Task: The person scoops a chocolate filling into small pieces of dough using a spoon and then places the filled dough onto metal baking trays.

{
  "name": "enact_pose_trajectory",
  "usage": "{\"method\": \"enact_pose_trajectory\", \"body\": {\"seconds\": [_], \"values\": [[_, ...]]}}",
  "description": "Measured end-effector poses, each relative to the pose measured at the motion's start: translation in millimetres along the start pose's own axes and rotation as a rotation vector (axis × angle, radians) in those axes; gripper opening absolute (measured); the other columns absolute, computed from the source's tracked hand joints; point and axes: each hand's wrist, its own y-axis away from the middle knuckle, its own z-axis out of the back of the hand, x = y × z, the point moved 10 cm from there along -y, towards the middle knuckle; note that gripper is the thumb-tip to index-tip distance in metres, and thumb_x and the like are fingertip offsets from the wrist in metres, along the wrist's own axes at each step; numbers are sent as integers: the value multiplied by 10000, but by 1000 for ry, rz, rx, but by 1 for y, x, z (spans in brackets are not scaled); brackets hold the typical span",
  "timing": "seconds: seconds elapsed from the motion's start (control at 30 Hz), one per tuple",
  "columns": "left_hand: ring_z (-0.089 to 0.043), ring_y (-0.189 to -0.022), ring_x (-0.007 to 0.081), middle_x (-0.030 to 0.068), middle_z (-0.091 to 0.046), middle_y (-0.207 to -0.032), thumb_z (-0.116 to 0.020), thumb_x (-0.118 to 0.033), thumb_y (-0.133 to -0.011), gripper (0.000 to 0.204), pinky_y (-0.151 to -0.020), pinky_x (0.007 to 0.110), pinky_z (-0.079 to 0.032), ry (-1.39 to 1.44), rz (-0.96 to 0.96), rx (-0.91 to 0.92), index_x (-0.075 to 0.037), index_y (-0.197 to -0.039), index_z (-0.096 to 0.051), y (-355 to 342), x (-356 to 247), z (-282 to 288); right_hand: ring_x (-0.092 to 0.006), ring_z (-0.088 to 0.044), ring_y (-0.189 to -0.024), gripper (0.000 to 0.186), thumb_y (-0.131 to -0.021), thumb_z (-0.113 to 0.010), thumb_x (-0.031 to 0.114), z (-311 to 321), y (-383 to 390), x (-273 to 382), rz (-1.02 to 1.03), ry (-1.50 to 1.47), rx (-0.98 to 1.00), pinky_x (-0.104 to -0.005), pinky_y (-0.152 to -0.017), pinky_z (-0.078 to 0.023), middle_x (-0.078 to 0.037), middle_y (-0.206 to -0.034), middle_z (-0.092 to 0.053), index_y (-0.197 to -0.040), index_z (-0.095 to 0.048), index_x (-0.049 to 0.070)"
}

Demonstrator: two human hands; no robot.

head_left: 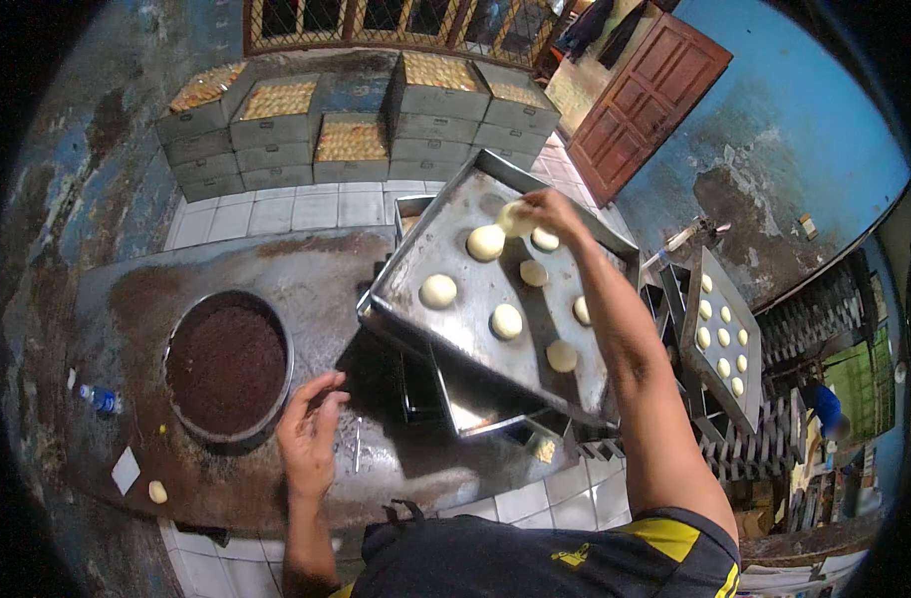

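Note:
My right hand [553, 211] reaches over the far part of a metal tray [415, 261], its fingers closed on a pale, flattened dough piece [515, 218]. Close beside that piece lies a round dough ball [485, 242]. Several more dough balls are spread over the tray, among them one at its left [438, 291] and one nearer me [506, 321]. My left hand [311, 431] is over the table, fingers apart and loosely curled, with nothing visible in it. Next to it stands a big round metal pan [289, 344] of dark brown crumbly filling [226, 366].
The tray rests on other stacked metal trays [485, 409] on the worn table [321, 261]. A thin metal tool [358, 445], a bottle [101, 399] and a small dough ball [157, 491] lie there. At right stands another dough tray [714, 299]; filled metal boxes [440, 103] line the wall.

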Motion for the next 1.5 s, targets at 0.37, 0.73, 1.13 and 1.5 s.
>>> {"method": "enact_pose_trajectory", "body": {"seconds": [0.37, 0.73, 1.13, 1.5], "values": [[-608, -1025, 144, 74, -640, -1112, -478, -255, -1095, 318, -919, 287, -495, 512, 24, 116, 10, -1244, -572, 95, 13, -213, -306, -669, -910, 369, -816, -794, 59, -14, 396, 177, 541, 11, -422, -364, -788, -542, -161, -1071, -656, -1158, -660, 37], [-506, -707, 104, 6, -564, -740, -488, -520, -1050, 521, -644, 319, -453, -99, 98, -16, -44, -873, -603, 209, 86, -144, -95, -628, -916, 316, -945, -730, 154, -190, 509, 110, -215, -1260, 34, -281, -861, -500, -44, -1044, -716, -1209, -677, -11], [-580, -1178, 160, 62, -640, -1256, -557, -121, -1020, 361, -1046, 319, -445, -101, 496, -42, -47, -1373, -552, 279, 210, 55, -297, -705, -859, 186, -933, -698, 180, -368, 425, 204, 339, -632, 189, -397, -780, -548, -175, -957, -726, -1002, -743, 13], [-623, -1175, 152, 73, -681, -1233, -798, 67, -763, 557, -1057, 308, -464, 200, 549, -145, -61, -1264, -591, 163, 147, 233, -425, -687, -958, 305, -955, -645, 291, -473, 291, 131, -170, -204, 186, -492, -804, -532, -284, -1008, -686, -959, -695, -10]]}}
